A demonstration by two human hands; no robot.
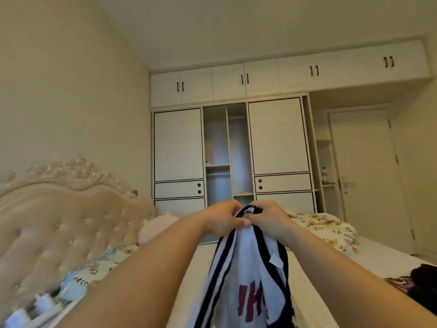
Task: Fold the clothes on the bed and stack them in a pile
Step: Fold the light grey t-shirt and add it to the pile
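A white jersey [246, 275] with dark navy trim and red lettering hangs in the air over the bed [373, 254]. My left hand [222, 218] and my right hand [269, 218] are raised side by side and both pinch its top edge at the dark collar. The cloth droops straight down between my forearms, bunched and creased. Its lower part runs out of the frame at the bottom.
A tufted beige headboard [66, 221] stands at the left with floral pillows [94, 268] below it. A flowered quilt [328, 230] lies bunched at the far side. Dark clothes [416, 285] lie at the right edge. A white wardrobe [231, 150] and door [369, 174] fill the back wall.
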